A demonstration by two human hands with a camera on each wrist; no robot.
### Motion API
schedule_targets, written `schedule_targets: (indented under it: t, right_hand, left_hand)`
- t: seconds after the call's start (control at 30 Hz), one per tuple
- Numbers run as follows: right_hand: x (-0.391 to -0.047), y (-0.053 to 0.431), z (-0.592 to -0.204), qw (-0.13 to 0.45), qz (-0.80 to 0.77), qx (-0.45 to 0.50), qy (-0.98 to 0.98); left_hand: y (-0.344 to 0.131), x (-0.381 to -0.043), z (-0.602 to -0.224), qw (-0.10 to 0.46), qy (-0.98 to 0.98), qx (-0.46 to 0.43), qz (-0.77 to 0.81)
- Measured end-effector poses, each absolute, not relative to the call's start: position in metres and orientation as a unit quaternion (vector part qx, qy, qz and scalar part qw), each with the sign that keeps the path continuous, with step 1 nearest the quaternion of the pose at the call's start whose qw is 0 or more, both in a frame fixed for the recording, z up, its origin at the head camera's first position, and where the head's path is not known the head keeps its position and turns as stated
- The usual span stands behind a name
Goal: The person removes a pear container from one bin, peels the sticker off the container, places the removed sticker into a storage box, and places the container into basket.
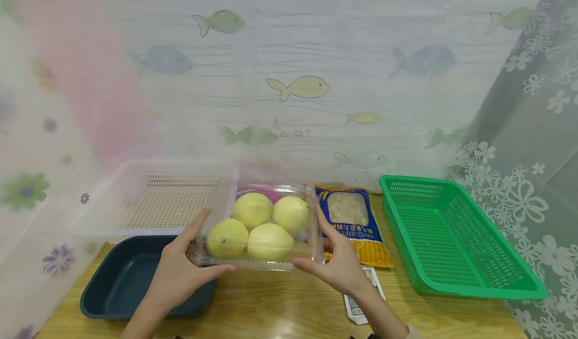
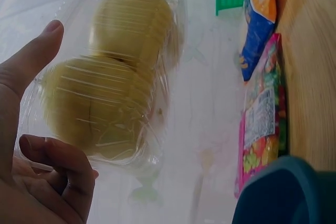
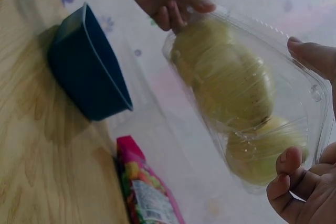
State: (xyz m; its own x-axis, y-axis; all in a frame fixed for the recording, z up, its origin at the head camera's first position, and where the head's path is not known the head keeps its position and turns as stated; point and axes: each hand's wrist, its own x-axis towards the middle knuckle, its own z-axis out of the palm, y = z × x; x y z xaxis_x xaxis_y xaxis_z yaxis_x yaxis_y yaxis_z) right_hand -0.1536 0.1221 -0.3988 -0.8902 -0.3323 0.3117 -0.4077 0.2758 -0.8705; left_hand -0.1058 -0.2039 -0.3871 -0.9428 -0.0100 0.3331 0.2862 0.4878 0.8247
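A clear plastic clamshell box (image 1: 280, 266) is held up over the table, with several pale yellow-green fruits (image 1: 271, 242) inside. My left hand (image 1: 180, 264) grips its left end, thumb on the near edge and fingers round the side. At the opposite end my right hand (image 1: 336, 264) holds it the same way, thumb on the near corner. Both wrist views show the box raised above the tabletop, tilted in those pictures. Behind it lies a pink bag with a colourful print (image 2: 260, 119), mostly hidden in the head view.
A dark blue basin (image 1: 131, 274) stands at the front left, before a white mesh basket (image 1: 180, 231). To the right are a blue and yellow pasta bag (image 1: 372, 233), a small white packet (image 1: 356, 311) and a green basket (image 1: 478, 291). A fish-print curtain (image 1: 298, 128) hangs behind.
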Motion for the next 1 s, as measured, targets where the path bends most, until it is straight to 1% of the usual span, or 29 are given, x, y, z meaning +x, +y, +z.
schedule_targets:
  t: [0.17,0.8,1.0]
  right_hand:
    - [-0.161,0.108,-0.400,0.022,0.566,0.242,-0.788]
    - [-0.188,0.057,-0.395,-0.040,0.577,0.226,-0.784]
    - [-0.199,0.041,-0.396,-0.029,0.554,0.238,-0.797]
  left_hand:
    - [-0.216,-0.110,-0.388,0.143,-0.855,-0.061,-0.494]
    - [-0.261,-0.124,-0.389,0.110,-0.871,0.003,-0.479]
    - [-0.277,-0.133,-0.391,0.098,-0.870,0.008,-0.484]
